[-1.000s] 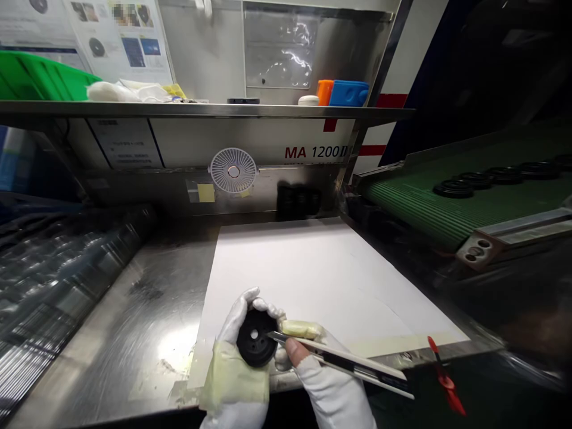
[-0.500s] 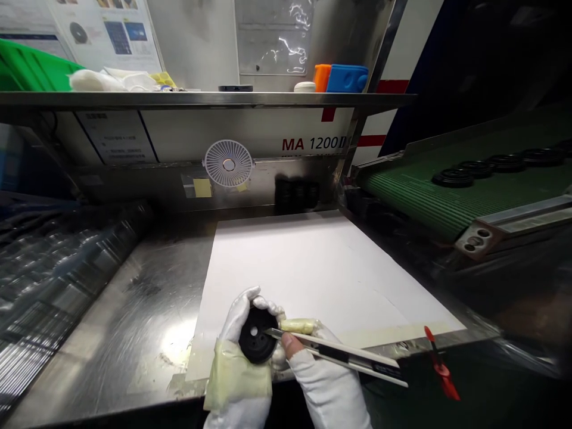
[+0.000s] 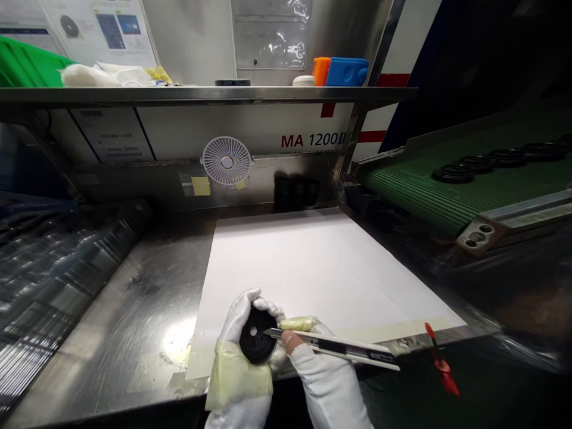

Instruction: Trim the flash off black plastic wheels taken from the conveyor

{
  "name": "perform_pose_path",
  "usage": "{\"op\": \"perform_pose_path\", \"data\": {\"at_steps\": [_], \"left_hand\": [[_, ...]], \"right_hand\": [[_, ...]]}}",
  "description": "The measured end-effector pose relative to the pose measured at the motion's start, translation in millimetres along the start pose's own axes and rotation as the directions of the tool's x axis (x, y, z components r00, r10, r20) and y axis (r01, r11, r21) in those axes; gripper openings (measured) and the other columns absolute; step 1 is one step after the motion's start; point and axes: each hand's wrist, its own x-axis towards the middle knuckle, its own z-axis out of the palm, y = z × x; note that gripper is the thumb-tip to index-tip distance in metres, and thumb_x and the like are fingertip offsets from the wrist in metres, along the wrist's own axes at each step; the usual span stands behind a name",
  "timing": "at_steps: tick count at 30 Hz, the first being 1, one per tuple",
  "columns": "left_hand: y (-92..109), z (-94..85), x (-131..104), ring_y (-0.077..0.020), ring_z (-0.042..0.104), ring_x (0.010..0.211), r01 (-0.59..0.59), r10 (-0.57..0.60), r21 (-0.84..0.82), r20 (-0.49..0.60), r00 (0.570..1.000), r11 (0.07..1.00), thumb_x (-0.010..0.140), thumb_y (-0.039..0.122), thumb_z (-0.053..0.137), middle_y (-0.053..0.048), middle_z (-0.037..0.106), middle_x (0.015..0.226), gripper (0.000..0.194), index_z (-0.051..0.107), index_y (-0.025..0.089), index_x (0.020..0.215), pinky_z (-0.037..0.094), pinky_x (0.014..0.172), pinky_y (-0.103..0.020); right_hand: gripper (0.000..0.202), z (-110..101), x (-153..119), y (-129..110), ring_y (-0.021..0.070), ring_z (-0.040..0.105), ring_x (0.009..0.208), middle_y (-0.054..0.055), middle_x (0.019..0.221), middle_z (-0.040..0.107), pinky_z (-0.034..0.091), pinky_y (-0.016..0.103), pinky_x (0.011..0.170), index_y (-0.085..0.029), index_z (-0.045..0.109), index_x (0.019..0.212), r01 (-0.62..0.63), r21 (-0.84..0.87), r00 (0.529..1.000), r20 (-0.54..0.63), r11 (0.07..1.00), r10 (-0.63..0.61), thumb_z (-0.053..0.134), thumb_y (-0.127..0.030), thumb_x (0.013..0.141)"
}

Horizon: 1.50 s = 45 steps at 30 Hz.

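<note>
Knife (image 3: 348, 348), tail now nearer 3 o'clock: pinched in right grip (image 3: 307, 364); left grip (image 3: 232, 328) cups disc (image 3: 258, 347), presumably steadying it.

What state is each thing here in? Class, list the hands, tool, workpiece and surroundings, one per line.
Left hand: gloved, curled around black disc
Black disc: held, face showing
Right hand: gloved, gripping knife
Knife: blade out, tip at the disc; contact unclear
White sheet: spread flat
Fan: facing the person; running or not, cannot tell
Green belt: carrying black discs; motion cannot be told
</note>
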Motion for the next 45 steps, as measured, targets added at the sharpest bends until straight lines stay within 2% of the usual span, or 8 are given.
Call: {"op": "perform_pose_path", "data": {"at_steps": [4,9,15,20,25,31,37,45], "left_hand": [[-0.6,0.4,0.8,-0.0147,0.057,0.069,0.005,-0.005,-0.026,-0.015,1.000,1.000,0.071,0.020,0.064,-0.002,0.054,0.071,0.008,0.065,0.014,0.077,0.049,0.066,-0.026],[-2.2,-1.8,2.3,-0.0145,0.056,0.067,-0.018,0.017,-0.025,-0.017,1.000,1.000,0.072,0.020,0.063,-0.003,0.054,0.070,0.008,0.065,0.013,0.076,0.048,0.065,-0.026],[-3.0,-3.1,3.8,-0.0138,0.056,0.067,-0.016,0.015,-0.037,-0.045,0.999,0.999,0.074,0.020,0.062,-0.003,0.053,0.069,0.008,0.065,0.013,0.075,0.048,0.064,-0.025],[-2.5,-0.3,1.6,-0.0144,0.056,0.069,-0.012,0.011,-0.013,-0.032,0.999,1.000,0.076,0.021,0.061,-0.003,0.054,0.071,0.008,0.064,0.014,0.077,0.049,0.065,-0.025],[-1.3,0.4,-0.4,-0.0142,0.056,0.071,-0.007,0.007,-0.008,-0.036,0.999,1.000,0.077,0.021,0.060,-0.003,0.054,0.073,0.007,0.063,0.014,0.079,0.050,0.066,-0.026],[-1.4,-3.8,0.9,-0.0155,0.055,0.072,-0.038,0.040,0.071,-0.014,0.999,0.997,0.077,0.021,0.060,-0.003,0.054,0.078,0.010,0.061,0.016,0.086,0.046,0.053,-0.023],[1.0,0.3,0.1,-0.0155,0.056,0.069,0.000,0.000,0.112,-0.001,1.000,0.994,0.074,0.025,0.064,0.000,0.052,0.076,0.012,0.060,0.019,0.084,0.026,0.034,-0.016],[1.5,-2.9,2.0,-0.0143,0.057,0.070,0.035,-0.034,0.047,-0.029,0.999,0.998,0.073,0.024,0.066,0.001,0.052,0.075,0.014,0.060,0.019,0.084,0.037,0.043,-0.018]], "right_hand": [[0.020,0.8,0.0,7.1,0.0182,0.065,0.068,0.003,0.073,0.069,0.053,0.025,0.067,-0.019,0.066,0.075,0.047,-0.070,0.998,-0.040,0.996,-0.050,0.064,-0.039,0.071],[0.022,-3.9,3.3,17.5,0.0189,0.065,0.068,0.004,0.074,0.069,0.053,0.027,0.069,-0.019,0.067,0.075,0.093,-0.146,0.996,0.022,0.985,-0.091,0.063,-0.041,0.072],[0.024,-5.9,0.7,8.7,0.0204,0.065,0.080,0.005,0.087,0.069,0.053,0.030,0.080,-0.018,0.066,0.084,0.016,-0.032,0.992,0.125,0.999,-0.012,0.064,-0.040,0.075],[0.025,-3.5,1.2,16.3,0.0203,0.065,0.075,0.005,0.083,0.069,0.054,0.031,0.077,-0.017,0.065,0.082,-0.004,0.021,0.995,0.098,1.000,0.001,0.065,-0.041,0.074],[0.025,-3.9,2.0,21.0,0.0213,0.065,0.080,0.007,0.089,0.069,0.053,0.032,0.080,-0.017,0.066,0.086,-0.001,0.039,0.994,0.109,0.999,-0.003,0.064,-0.040,0.076],[0.025,-6.1,5.8,9.9,0.0195,0.063,0.076,0.005,0.083,0.068,0.053,0.030,0.078,-0.016,0.066,0.083,-0.059,0.093,0.985,0.166,0.994,0.043,0.065,-0.039,0.074],[0.026,-4.5,5.1,14.1,0.0207,0.064,0.079,0.007,0.086,0.069,0.052,0.031,0.080,-0.015,0.068,0.084,-0.052,0.107,0.992,0.124,0.993,0.039,0.067,-0.039,0.073],[0.028,-3.7,4.7,13.0,0.0194,0.064,0.074,0.005,0.081,0.069,0.053,0.029,0.074,-0.016,0.069,0.082,-0.072,0.095,0.990,0.129,0.993,0.060,0.067,-0.041,0.071]]}}
